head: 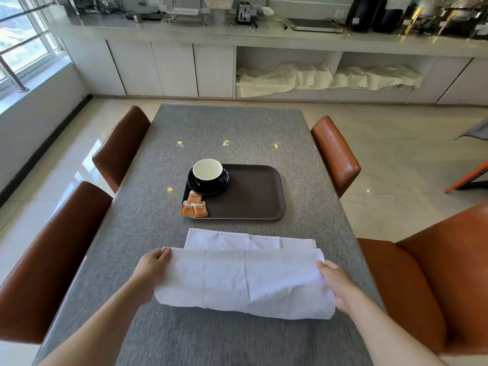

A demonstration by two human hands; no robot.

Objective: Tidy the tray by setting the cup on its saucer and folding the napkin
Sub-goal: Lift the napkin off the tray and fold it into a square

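A dark brown tray point(253, 191) lies in the middle of the grey table. In its far left corner a black cup point(208, 173) with a white inside stands upright on a black saucer point(195, 186). A white napkin point(245, 278) is spread on the table in front of the tray, its near part lifted and doubled over toward the far edge. My left hand point(153, 268) grips the napkin's left end. Its right end is held by my right hand point(336, 283).
Three orange sachets point(194, 206) lie at the tray's near left corner, one hanging over the rim. Brown leather chairs point(120, 146) stand on both sides of the table point(224, 128). A counter with appliances and shelves of cloths runs along the far wall.
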